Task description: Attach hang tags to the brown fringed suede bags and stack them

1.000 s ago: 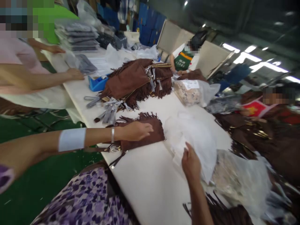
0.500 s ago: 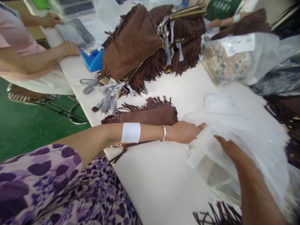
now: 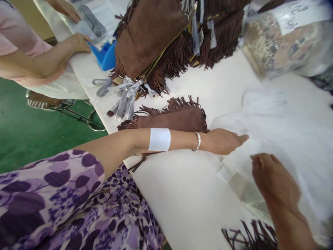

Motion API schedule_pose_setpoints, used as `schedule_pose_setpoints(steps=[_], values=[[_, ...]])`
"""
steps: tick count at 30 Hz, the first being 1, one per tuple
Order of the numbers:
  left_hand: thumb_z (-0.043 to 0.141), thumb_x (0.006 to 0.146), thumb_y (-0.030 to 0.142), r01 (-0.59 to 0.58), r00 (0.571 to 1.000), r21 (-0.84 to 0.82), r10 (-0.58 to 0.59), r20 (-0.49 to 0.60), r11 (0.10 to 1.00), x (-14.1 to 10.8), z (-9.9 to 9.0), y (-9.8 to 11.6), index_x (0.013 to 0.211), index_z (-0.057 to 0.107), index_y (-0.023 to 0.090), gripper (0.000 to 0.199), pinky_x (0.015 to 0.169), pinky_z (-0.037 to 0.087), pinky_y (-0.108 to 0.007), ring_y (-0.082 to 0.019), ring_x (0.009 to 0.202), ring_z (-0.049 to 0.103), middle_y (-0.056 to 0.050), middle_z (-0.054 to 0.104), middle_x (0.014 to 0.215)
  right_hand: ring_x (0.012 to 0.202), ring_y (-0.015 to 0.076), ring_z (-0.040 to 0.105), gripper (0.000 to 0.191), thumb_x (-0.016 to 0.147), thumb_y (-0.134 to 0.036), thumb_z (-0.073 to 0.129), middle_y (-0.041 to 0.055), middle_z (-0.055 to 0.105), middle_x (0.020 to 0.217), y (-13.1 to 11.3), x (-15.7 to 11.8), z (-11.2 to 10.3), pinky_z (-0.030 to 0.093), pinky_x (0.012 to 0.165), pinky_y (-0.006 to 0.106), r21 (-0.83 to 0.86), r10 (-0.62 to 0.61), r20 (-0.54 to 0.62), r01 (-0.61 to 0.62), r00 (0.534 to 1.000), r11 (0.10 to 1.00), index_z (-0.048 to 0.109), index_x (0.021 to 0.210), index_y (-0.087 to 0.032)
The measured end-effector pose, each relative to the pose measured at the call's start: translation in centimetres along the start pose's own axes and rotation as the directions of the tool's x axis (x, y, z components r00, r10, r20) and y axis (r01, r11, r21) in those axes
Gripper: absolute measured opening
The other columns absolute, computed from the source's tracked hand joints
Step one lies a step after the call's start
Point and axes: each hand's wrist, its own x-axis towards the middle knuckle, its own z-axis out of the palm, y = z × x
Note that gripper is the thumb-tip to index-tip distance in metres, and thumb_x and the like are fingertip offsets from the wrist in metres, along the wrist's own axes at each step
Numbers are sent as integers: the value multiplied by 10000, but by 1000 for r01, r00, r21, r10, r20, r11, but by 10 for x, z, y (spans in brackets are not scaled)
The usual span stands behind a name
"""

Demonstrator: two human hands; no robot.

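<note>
My left hand [image 3: 226,141] reaches across the table onto a pile of thin, see-through plastic bags [image 3: 286,132]. Its index finger points forward, while the other fingers curl around the near edge of a bag. To its right, my right hand [image 3: 275,178] is closed over the same pile, thumb and fingers pinched on the film; the exact grip is partly hidden. Under my left forearm lies a brown fringed suede bag [image 3: 171,119], partly covered by the arm. Dark fringe [image 3: 249,236] of another item shows beside my right wrist.
Brown fringed bags [image 3: 153,38] with wrapped zips and straps are heaped at the back. Beside them stand a blue tape dispenser [image 3: 104,55] and wrapped straps [image 3: 125,99]. A filled plastic package [image 3: 286,41] lies back right. A co-worker's hands [image 3: 78,43] are at the left.
My right hand has come in over the plastic bags, and its fingers have closed. My left hand has shifted slightly right along the pile. The view has tilted downward.
</note>
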Motion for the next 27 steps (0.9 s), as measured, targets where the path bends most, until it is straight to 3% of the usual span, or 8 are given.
schedule_pose_setpoints(steps=[2,5,7,9,11,14,21,27], values=[[429,840,21,-30,999,-38,30,-11,999,-3,-1,5,1429,351,57,596,802,519,-366,-281,1125,583,-219,543,1276,703,176,611,353,914,-528,437,59,671,935,-6,-22,-9,467,667,344,23,-20,-33,21,999,1000,652,920,-248],[541,730,6,-231,972,-150,221,-84,961,-16,-4,14,1420,421,148,715,1010,432,-447,-321,1358,376,-157,289,1526,708,188,631,365,824,-615,519,8,692,914,-21,-66,-21,461,652,324,234,0,17,-5,1000,972,659,917,-291],[612,722,61,-342,937,-338,347,-50,876,-29,-6,21,1264,577,163,552,1058,390,-434,-304,1364,374,-115,381,1484,719,185,635,365,784,-624,592,-10,689,827,-27,-94,-27,468,656,296,421,93,90,-123,992,899,673,912,-292],[634,782,177,-246,923,-612,374,88,752,-45,-7,28,1014,664,145,237,990,444,-377,-259,1182,561,-96,631,1197,736,181,626,353,771,-588,655,-7,673,761,-29,-117,-29,469,681,279,583,199,109,-224,974,781,679,904,-263],[622,822,267,5,924,-791,300,237,611,-64,-4,34,854,651,148,126,880,490,-324,-205,920,668,-46,705,868,751,176,616,345,754,-545,708,1,672,768,-26,-135,-24,467,709,277,706,280,118,-279,953,651,677,894,-232],[642,811,299,238,935,-859,132,330,454,-92,7,41,814,639,156,143,806,486,-278,-160,783,674,-11,696,703,747,170,611,384,709,-526,762,16,686,817,-22,-154,-8,475,722,284,807,342,190,-345,920,479,662,886,-200],[738,715,350,322,947,-910,-106,305,262,-152,29,52,828,625,153,254,664,487,-263,-150,659,653,-13,682,660,738,148,575,410,730,-545,740,20,678,837,-58,-193,26,469,723,280,864,227,268,-338,936,373,646,904,-185],[674,704,320,355,918,-890,-288,274,284,-211,34,60,700,615,151,179,603,474,-243,-134,561,602,6,637,560,653,123,475,391,762,-565,701,-13,609,698,-105,-224,50,394,648,248,888,169,249,-294,954,354,647,839,-185]])
